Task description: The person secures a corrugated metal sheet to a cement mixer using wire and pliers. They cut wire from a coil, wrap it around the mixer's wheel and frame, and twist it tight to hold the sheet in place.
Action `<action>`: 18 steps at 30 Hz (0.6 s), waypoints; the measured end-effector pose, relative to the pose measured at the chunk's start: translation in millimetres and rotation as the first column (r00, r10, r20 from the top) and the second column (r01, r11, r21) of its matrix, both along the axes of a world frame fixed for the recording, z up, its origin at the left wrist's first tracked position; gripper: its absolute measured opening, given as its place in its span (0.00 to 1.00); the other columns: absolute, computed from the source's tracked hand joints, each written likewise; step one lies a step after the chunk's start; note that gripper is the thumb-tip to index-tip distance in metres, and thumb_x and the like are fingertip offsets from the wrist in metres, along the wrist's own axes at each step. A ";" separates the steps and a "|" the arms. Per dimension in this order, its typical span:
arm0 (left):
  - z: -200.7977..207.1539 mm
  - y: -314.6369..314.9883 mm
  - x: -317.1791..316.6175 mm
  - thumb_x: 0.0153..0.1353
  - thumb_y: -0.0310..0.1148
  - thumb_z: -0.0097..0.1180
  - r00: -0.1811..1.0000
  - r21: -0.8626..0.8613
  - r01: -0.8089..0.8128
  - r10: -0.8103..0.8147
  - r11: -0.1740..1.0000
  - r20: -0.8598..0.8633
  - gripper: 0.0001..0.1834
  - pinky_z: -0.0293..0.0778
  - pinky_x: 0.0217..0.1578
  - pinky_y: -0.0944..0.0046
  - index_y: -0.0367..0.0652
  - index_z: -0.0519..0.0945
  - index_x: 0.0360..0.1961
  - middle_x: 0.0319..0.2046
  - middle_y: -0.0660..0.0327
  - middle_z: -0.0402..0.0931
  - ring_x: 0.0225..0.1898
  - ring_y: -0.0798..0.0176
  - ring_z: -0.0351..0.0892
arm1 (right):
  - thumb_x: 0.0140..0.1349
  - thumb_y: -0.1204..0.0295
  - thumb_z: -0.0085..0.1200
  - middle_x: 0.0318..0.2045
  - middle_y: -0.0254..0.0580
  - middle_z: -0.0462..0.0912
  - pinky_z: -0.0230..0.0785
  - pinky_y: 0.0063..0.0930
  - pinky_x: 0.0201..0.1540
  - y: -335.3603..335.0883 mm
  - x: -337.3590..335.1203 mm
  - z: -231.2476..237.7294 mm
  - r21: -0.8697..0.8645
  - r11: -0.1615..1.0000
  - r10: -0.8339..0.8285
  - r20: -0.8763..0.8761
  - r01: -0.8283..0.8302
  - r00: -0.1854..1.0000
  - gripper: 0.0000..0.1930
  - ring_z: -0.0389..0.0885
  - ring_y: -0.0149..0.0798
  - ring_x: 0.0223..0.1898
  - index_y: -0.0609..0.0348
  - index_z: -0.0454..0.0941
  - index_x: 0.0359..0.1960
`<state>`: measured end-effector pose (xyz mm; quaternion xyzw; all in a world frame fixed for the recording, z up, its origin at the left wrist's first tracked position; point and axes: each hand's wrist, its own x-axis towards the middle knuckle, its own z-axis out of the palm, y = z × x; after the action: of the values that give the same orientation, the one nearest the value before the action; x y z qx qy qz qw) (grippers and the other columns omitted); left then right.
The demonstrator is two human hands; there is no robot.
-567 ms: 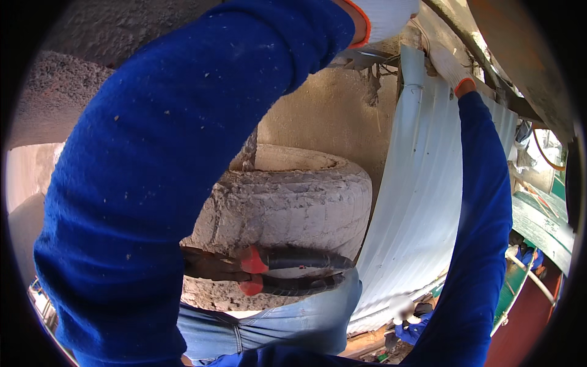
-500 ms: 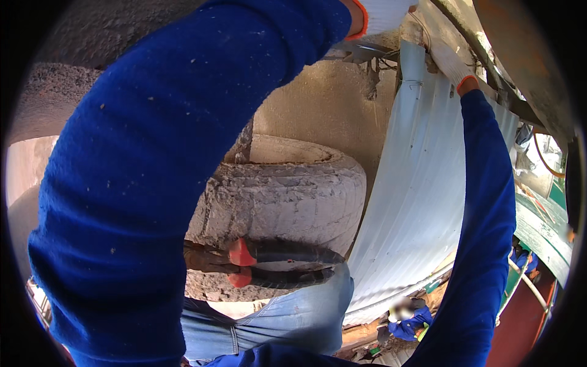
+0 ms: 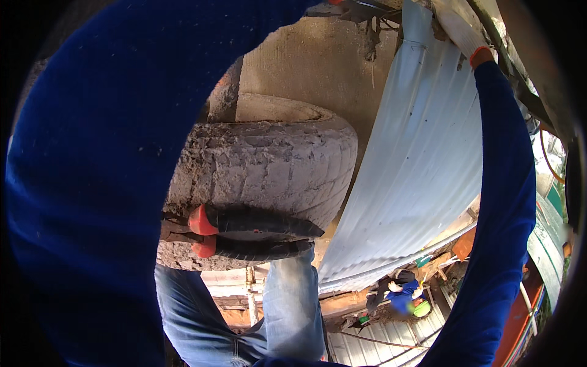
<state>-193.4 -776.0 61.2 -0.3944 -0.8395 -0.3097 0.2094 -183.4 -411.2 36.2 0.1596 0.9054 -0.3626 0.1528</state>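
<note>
My right hand (image 3: 455,25) wears a white knit glove with an orange cuff. It reaches to the upper end of a pale corrugated metal sheet (image 3: 409,147), near a dark metal bar; its fingertips are not clearly visible. My left arm (image 3: 92,183), in a blue sleeve, arches across the left side to the top edge. Only a sliver of orange cuff shows there, and the left hand lies beyond the picture. Below, pincers (image 3: 263,249) with black handles and red collars lie across the front of a mud-caked tyre (image 3: 263,162), above my jeans; neither hand is on them.
A tan wall (image 3: 318,64) rises behind the tyre. Far below, a person in blue with a lime-green helmet (image 3: 422,307) is beside a ribbed metal surface (image 3: 379,342). A dark beam (image 3: 532,101) slants at the upper right, above a greenish panel (image 3: 547,251).
My left glove has gone out past the top edge. The tyre and pincers appear higher and further left, and more of the ground and the person below shows.
</note>
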 end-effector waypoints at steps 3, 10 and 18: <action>12.7 -7.6 11.1 0.62 0.29 0.60 0.997 -0.053 -0.071 0.073 0.996 0.038 0.10 0.83 0.44 0.44 0.42 0.91 0.38 0.36 0.45 0.88 0.40 0.40 0.89 | 0.81 0.60 0.47 0.28 0.31 0.81 0.72 0.30 0.32 23.0 -39.6 3.5 0.280 0.869 0.356 0.221 -0.409 0.908 0.16 0.77 0.30 0.27 0.55 0.83 0.41; 21.1 -5.2 26.1 0.61 0.29 0.59 0.995 -0.041 -0.074 0.071 0.996 -0.074 0.09 0.83 0.42 0.46 0.41 0.91 0.36 0.34 0.48 0.88 0.38 0.44 0.89 | 0.82 0.56 0.46 0.31 0.30 0.82 0.72 0.28 0.34 -14.2 -127.4 -2.8 0.310 0.470 0.688 0.458 -0.826 0.563 0.18 0.78 0.27 0.29 0.55 0.84 0.46; 14.8 -10.1 22.7 0.59 0.31 0.61 0.991 0.014 -0.073 0.074 0.997 -0.114 0.09 0.81 0.41 0.49 0.41 0.90 0.35 0.32 0.51 0.86 0.37 0.47 0.87 | 0.80 0.56 0.49 0.32 0.31 0.83 0.73 0.29 0.35 -78.8 -148.3 -51.8 0.138 0.456 0.777 0.420 -0.879 0.469 0.16 0.79 0.29 0.31 0.54 0.84 0.48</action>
<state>-170.6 -786.1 76.0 -0.3794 -0.8385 -0.2827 0.2704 -331.7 -490.0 -15.6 -0.2320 0.8780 -0.0510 0.4156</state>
